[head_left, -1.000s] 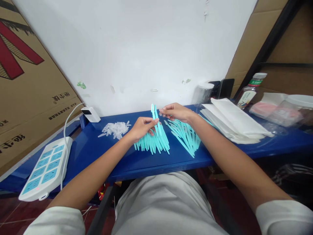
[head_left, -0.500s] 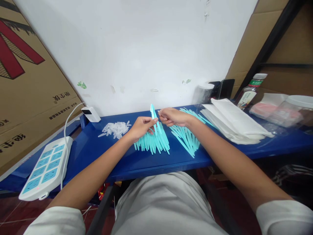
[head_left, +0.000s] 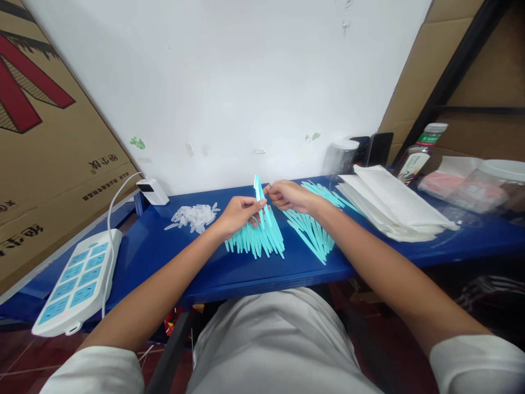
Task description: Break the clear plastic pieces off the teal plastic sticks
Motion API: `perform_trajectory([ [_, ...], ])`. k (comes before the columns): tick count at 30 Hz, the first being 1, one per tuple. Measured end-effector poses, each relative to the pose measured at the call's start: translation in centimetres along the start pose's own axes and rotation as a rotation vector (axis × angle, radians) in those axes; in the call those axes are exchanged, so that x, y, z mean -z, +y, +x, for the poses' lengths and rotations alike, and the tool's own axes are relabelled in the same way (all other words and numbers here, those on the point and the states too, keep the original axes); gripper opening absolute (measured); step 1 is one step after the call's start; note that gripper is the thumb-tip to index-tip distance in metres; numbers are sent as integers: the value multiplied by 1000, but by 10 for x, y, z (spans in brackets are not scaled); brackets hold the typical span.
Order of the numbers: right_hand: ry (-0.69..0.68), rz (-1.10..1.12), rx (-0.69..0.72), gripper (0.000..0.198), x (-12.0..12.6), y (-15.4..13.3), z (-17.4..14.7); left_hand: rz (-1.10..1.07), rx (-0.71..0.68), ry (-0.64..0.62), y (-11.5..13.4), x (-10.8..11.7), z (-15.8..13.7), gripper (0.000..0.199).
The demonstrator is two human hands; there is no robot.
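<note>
My left hand (head_left: 243, 212) pinches a turquoise eyebrow razor (head_left: 260, 198) between thumb and fingers, its head end pointing up. Just to the right of that head, my right hand (head_left: 287, 196) is closed with thumb and forefinger together; whatever is between them is too small to make out. Below my left hand lies a pile of turquoise razors (head_left: 258, 241). A second group of razors (head_left: 315, 232) spreads under and beside my right forearm. Small clear plastic caps (head_left: 196, 216) are heaped to the left of my left hand.
The blue table (head_left: 164, 268) stands against a white wall. White paper bags (head_left: 404, 205) lie on the right, near a clear jar (head_left: 343, 156) and a labelled bottle (head_left: 420, 153). At left are a power strip (head_left: 76, 282) and a small white device (head_left: 153, 190).
The razor and my left hand have shifted very slightly to the right. My right hand's fingers have changed pose a little beside the razor's head. The piles look the same.
</note>
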State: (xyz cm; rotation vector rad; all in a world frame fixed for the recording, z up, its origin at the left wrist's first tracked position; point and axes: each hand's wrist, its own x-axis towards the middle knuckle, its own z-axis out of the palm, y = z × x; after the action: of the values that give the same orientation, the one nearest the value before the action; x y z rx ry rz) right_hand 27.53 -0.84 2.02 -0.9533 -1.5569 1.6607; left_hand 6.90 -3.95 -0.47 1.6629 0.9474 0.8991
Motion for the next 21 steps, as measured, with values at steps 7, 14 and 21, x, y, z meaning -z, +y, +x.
perform_trajectory([
  [7, -12, 36, 62, 14, -4, 0, 1, 41, -30, -30, -3, 0, 0, 52],
  [14, 33, 118, 121, 10, -3, 4, 5, 36, -36, -30, -4, 1, 1, 49],
  [21, 82, -57, 166, 40, -5, 5, 3, 44, -21, -33, -1, -1, -1, 50],
])
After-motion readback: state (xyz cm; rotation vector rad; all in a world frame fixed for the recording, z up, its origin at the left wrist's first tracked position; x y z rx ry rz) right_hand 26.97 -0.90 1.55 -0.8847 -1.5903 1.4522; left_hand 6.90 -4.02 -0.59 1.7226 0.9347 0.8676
